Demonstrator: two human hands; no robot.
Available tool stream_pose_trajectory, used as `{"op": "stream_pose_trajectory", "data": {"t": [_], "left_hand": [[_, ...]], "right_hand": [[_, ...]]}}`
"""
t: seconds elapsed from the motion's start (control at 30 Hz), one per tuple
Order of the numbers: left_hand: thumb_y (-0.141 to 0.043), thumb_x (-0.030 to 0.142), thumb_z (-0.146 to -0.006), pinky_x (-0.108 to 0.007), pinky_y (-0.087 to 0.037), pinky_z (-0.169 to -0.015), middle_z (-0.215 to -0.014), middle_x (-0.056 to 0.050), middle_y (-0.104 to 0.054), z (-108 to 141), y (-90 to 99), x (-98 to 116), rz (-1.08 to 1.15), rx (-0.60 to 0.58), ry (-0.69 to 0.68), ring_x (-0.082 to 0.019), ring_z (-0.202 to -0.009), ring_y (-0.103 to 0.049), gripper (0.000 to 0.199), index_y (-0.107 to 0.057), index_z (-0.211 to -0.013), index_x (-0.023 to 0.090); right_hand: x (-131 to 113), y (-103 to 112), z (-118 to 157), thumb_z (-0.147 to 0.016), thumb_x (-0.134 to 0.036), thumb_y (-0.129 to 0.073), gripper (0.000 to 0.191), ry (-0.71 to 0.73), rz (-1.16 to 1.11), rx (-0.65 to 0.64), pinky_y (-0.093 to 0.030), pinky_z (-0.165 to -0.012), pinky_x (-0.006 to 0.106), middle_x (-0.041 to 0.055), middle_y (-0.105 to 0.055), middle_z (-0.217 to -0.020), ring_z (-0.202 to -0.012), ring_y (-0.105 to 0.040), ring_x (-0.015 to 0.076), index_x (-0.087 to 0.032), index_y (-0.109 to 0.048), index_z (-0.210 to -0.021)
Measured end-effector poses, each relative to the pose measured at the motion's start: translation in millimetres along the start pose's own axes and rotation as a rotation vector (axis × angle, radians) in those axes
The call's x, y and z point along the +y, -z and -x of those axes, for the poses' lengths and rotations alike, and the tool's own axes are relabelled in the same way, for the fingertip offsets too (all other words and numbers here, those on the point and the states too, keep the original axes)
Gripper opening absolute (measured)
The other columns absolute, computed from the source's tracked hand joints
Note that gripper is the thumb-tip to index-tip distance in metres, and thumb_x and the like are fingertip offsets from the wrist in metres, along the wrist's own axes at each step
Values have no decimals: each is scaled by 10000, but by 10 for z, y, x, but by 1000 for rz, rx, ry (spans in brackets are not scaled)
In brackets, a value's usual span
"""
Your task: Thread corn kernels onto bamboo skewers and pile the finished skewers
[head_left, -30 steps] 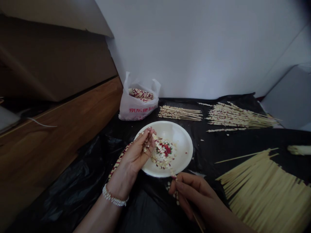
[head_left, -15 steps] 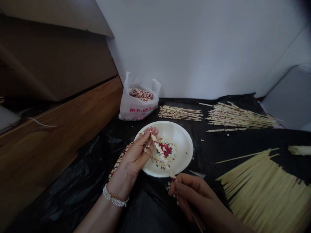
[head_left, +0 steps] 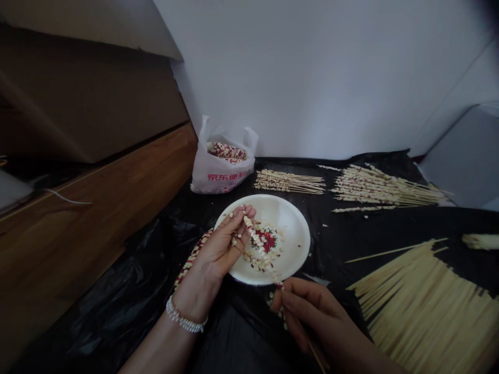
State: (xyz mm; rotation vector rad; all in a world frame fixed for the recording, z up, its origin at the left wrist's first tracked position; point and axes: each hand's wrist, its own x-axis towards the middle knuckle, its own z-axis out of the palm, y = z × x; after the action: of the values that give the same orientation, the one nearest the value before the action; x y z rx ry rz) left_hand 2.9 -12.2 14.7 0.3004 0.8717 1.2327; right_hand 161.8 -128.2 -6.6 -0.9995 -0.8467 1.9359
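Observation:
A wooden skewer threaded with cream and dark red corn kernels (head_left: 255, 238) slants over a white bowl (head_left: 299, 223). My right hand (head_left: 307, 306) is closed round the skewer's lower part, just outside the bowl's near rim. At the upper tip, my left hand (head_left: 230, 234) pinches with thumb and fingers, and more loose kernels lie in its palm. Inside the bowl, loose corn kernels (head_left: 260, 264) are scattered over a red flower print. A corn cob (head_left: 191, 259) is partly hidden behind my left wrist, beside the bowl.
Behind the bowl stands a white plastic bag (head_left: 222, 179) with corn cobs. Threaded skewers lie in a small pile (head_left: 288, 182) and a larger pile (head_left: 374, 187). Bare skewers (head_left: 429, 306) spread at right, near a pale cob (head_left: 479, 241). Black plastic sheeting (head_left: 128, 291) covers the surface.
My left hand has shifted very slightly to the right at the skewer's tip. My right hand and the skewer stay almost in place.

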Motion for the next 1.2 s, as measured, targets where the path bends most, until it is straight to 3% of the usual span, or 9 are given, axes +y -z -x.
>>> {"op": "stream_pose_trajectory", "data": {"t": [0.33, 0.53, 0.77, 0.93, 1.07, 1.2], "left_hand": [[-590, 42, -824, -119, -549, -672, -927, -49, -740, 73, -72, 24, -16, 30, 7, -80, -741, -694, 243, -678, -1018, 158], [-604, 28, -811, -170, -569, -723, -967, -68, -737, -2, -21, -6, -52, 11, -49, -114, -823, -706, 178, -686, -925, 137], [-604, 29, -811, -153, -568, -648, -894, -81, -747, 16, -9, 11, -131, -28, -86, -108, -738, -705, 173, -695, -923, 125], [-599, 25, -813, -163, -571, -662, -917, -83, -745, 45, -10, 14, -149, -32, -82, -122, -791, -708, 185, -696, -937, 123], [-574, 162, -875, -188, -580, -666, -941, -101, -742, 58, -60, 32, -91, -35, -24, -141, -807, -713, 193, -676, -1034, 125], [-547, 269, -897, -229, -594, -694, -916, -126, -740, 73, -109, 53, -46, -18, 82, -170, -805, -718, 237, -673, -985, 89]], "right_hand": [[4, -17, -2, -784, -528, -660, 351, -7, 8, 4, -125, -345, 185, -79, -446, -382, -342, -281, 53, -179, -647, -753], [14, -18, 7, -788, -515, -667, 340, -20, -29, -12, -116, -333, 185, -83, -440, -378, -328, -273, 53, -178, -649, -749], [51, -7, 9, -821, -485, -649, 315, 3, -64, -53, -124, -348, 195, -96, -428, -358, -316, -242, 39, -176, -661, -763], [18, -23, 9, -812, -482, -657, 322, 31, -73, -33, -131, -368, 203, -98, -419, -357, -324, -236, 39, -168, -664, -745], [-26, -43, 16, -791, -481, -678, 310, 13, -69, 8, -118, -369, 198, -92, -424, -370, -340, -251, 45, -175, -663, -743], [-21, -33, 24, -789, -485, -677, 318, 21, -47, -1, -114, -369, 196, -91, -422, -366, -336, -251, 43, -172, -662, -728]]}}
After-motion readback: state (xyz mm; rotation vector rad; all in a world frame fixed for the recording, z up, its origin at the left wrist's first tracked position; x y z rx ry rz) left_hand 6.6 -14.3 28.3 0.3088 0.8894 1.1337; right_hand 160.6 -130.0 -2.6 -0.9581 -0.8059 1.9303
